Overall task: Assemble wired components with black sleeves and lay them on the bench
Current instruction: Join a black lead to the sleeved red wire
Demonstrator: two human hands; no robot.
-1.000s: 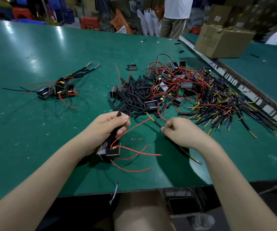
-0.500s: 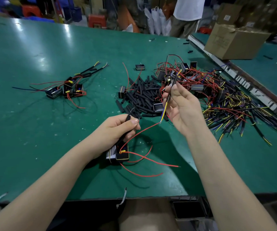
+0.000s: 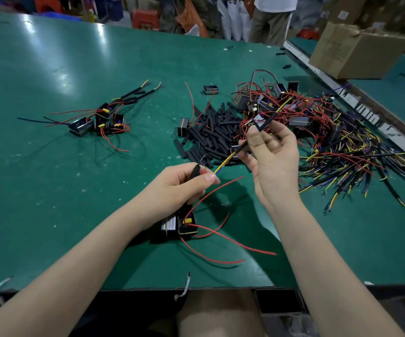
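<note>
My left hand (image 3: 179, 188) pinches a short black sleeve (image 3: 194, 170) between thumb and fingers, and two black coil components (image 3: 179, 223) with red wires hang under its palm. My right hand (image 3: 273, 156) grips a black-jacketed cable (image 3: 241, 147). That cable's yellow and blue wire tips (image 3: 221, 166) point down-left, almost touching the sleeve's mouth. Its far end rises past my fingers toward the pile behind.
Three assembled components (image 3: 99, 121) lie on the green bench (image 3: 50, 190) at the left. A heap of black sleeves (image 3: 211, 132) sits in the middle, with tangled red-wired coils (image 3: 281, 105) and cables (image 3: 357, 161) to the right. A cardboard box (image 3: 357, 49) stands far right.
My right hand lifted the cable off the bench and swung its yellow-blue tip down toward the sleeve. My left hand rose slightly, still holding the sleeve and components.
</note>
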